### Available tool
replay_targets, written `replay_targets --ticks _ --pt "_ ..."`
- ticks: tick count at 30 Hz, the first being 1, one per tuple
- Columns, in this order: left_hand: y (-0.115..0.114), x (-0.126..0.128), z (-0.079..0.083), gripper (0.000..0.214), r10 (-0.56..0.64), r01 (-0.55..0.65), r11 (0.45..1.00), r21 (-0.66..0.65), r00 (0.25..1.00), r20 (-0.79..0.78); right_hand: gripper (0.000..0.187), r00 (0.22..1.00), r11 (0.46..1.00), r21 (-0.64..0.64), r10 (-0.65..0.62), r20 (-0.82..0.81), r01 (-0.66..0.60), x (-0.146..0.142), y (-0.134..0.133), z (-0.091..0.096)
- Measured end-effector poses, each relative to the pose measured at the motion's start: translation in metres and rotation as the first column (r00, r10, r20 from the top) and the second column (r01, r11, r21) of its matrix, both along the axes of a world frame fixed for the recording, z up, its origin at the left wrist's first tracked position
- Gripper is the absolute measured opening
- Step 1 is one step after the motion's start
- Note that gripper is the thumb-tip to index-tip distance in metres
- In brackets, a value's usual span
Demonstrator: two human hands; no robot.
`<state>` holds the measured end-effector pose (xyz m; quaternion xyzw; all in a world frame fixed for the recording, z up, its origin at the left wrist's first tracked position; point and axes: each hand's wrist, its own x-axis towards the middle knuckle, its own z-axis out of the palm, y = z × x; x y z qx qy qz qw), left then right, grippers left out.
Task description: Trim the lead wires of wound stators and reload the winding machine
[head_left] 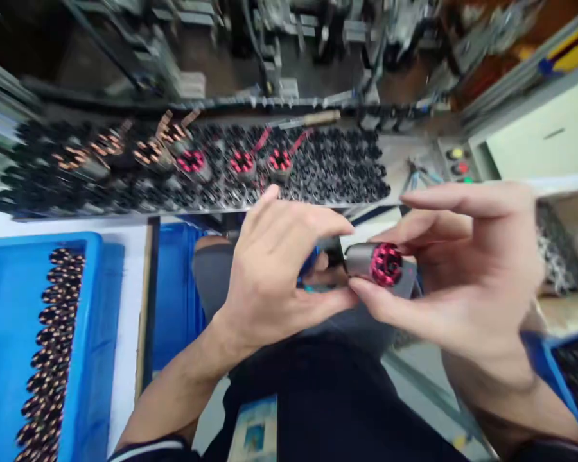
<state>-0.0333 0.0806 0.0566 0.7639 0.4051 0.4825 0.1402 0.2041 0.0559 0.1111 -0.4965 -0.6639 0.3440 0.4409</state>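
A motor stator [361, 258] with a grey metal body and red windings at its end is held in front of me, its wound face tilted to the right. My right hand [467, 269] grips it between the thumb below and a finger behind, with the index finger raised apart. My left hand [274, 263] is at the stator's left end, thumb and index finger apart around it. Its thumb tip lies close to the right thumb; whether it touches the stator is blurred. Beyond the hands, red-wound stators [242, 162] and copper-wound stators [149, 152] stand on rows of black parts [337, 157].
A blue tray [94, 289] at the left holds copper-wound parts [52, 353]. Machinery [279, 51] spans the back. A wooden-handled tool [322, 117] lies behind the rows. Buttons [457, 154] and pliers-like tools [421, 174] are at right, near a box of small metal pieces [561, 250].
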Motion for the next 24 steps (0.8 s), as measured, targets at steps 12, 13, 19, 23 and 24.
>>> replay_targets --ticks 12,13,19,23,24 --pt "-0.073 0.023 -0.043 0.041 -0.014 0.049 0.982 -0.181 0.981 0.193 0.05 0.733 0.692 -0.476 0.114 -0.671 -0.543 0.031 -0.024 -0.054" --pt "-0.074 0.021 -0.043 0.044 -0.042 0.092 0.974 -0.206 0.97 0.238 0.048 0.733 0.703 -0.475 0.096 -0.674 -0.529 0.03 -0.025 -0.054" --pt "-0.074 0.009 -0.039 0.013 -0.041 0.182 0.935 -0.304 0.908 0.418 0.052 0.775 0.767 -0.48 0.036 -0.631 -0.426 0.031 -0.031 -0.062" --pt "-0.068 0.009 -0.061 0.038 0.165 0.105 0.92 -0.377 0.769 0.617 0.045 0.789 0.794 -0.481 -0.001 -0.614 -0.373 0.035 -0.035 -0.066" --pt "-0.066 0.009 -0.071 0.04 0.213 0.096 0.91 -0.402 0.724 0.656 0.044 0.786 0.805 -0.469 -0.005 -0.618 -0.364 0.035 -0.036 -0.067"
